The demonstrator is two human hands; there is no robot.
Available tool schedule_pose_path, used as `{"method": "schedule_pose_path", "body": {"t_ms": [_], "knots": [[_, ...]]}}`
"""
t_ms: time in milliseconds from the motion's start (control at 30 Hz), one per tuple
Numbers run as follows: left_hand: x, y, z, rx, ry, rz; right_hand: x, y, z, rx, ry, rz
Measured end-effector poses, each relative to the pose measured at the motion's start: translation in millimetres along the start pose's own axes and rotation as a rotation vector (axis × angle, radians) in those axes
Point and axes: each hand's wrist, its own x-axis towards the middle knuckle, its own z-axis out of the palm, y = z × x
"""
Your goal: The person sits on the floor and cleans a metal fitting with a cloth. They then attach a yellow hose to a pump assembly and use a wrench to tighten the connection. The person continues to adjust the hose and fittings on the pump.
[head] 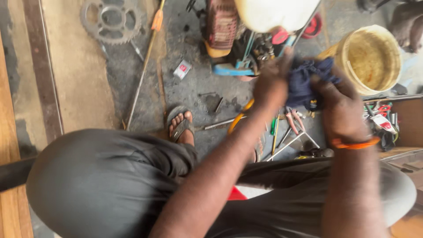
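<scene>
Cloth (308,81), dark blue, sits bunched between both hands at about one o'clock, above the floor tools; left hand (271,83) and right hand (339,105) each clench it, seemingly; wringing works best with grips close and opposed.

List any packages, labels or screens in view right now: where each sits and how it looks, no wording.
Small box: lies flat on the grey concrete floor, left of the machine; squarish, silver-grey with a red patch on top.
Packet: among the tools at far right, beside the yellow bucket; white with a red patch, too blurred to tell more.
No screens or signs show.
</scene>
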Motion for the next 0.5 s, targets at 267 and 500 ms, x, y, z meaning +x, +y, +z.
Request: {"method": "schedule_pose_path", "body": {"t_ms": [267,500], "knots": [[-51,-15,41,-0.358,0.146,0.333,-36,17,52,0.845,0.108,-0.006],[-4,-18,2,-0.349,0.039,0.138,-62,11,35,0.615,-0.072,-0.031]]}}
